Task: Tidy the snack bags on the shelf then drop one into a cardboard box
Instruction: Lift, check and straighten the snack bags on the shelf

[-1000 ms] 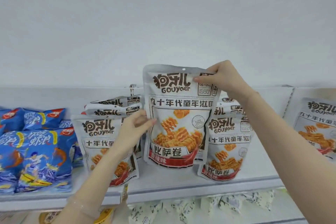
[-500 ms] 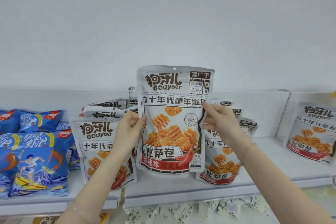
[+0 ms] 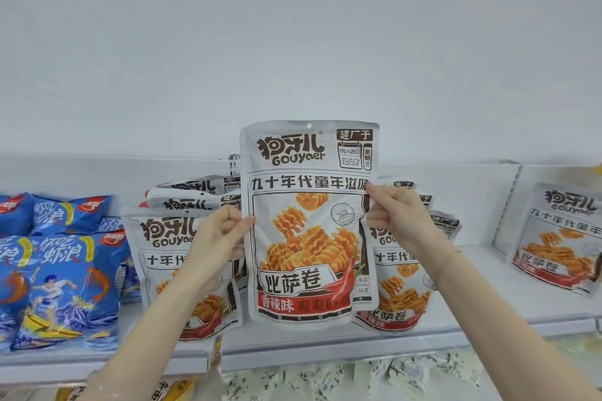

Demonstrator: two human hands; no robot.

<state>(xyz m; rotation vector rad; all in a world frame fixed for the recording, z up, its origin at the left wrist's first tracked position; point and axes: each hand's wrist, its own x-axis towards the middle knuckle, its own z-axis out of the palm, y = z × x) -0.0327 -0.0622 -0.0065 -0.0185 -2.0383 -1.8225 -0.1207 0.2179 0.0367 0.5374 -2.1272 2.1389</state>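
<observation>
A grey Gouyaer snack bag (image 3: 309, 225) with orange waffle chips and a red band stands upright in the middle of the white shelf (image 3: 325, 340). My left hand (image 3: 221, 234) pinches its left edge and my right hand (image 3: 395, 215) pinches its right edge, at mid height. Behind and to the left, more of the same grey bags (image 3: 163, 257) stand and lie stacked. Another grey bag (image 3: 394, 296) stands right behind the held one, partly hidden by it. No cardboard box is in view.
Blue shrimp-chip bags (image 3: 55, 286) fill the shelf's left end. A lone grey bag (image 3: 560, 238) leans past a white divider (image 3: 508, 202) on the right. White patterned packets (image 3: 358, 374) and yellow packs (image 3: 169, 391) sit on the lower shelf. A plain white wall rises behind.
My right hand left the bag's top right corner and came down to its right edge. The bag now stands straighter and slightly lower. My left hand stayed on the left edge.
</observation>
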